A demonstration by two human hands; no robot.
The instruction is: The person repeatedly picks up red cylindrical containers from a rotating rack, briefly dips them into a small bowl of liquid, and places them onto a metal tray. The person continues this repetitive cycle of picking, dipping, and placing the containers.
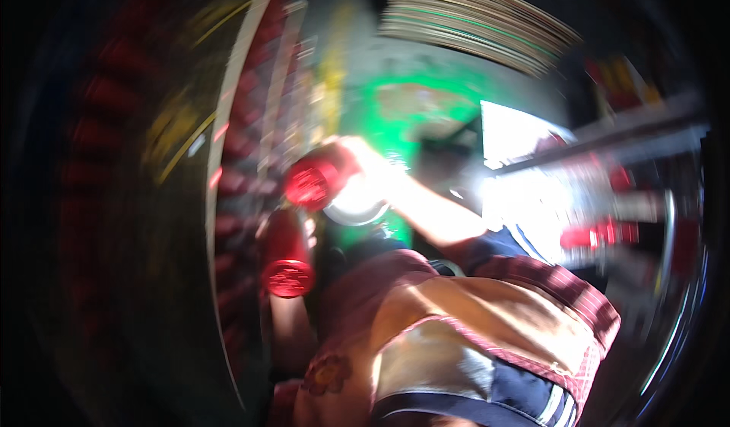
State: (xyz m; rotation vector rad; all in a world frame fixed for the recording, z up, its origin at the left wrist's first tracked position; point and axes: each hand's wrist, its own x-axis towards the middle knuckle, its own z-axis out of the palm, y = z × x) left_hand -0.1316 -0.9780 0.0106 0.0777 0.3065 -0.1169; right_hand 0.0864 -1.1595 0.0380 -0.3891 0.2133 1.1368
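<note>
Two shiny red metal cylinders, much like bottles, are in my hands, and motion blurs the whole picture. My left hand (309,231) is wrapped round the lower red cylinder (287,256), whose round end points down toward me. Higher up, my right hand (356,155) grips the other red cylinder (315,177) with its round end facing left. The two cylinders are close together, and I cannot tell whether they touch. Strong light washes out my right hand and forearm. Just below that hand is a bright round thing with a pale rim (357,218).
Left of my hands, a long pale rail (226,115) runs beside rows of blurred red things (247,96). A stack of flat cardboard-like sheets (471,20) lies at the far side. To the right are a glaring white surface (525,191), a dark bar (601,142) and another red piece (597,235).
</note>
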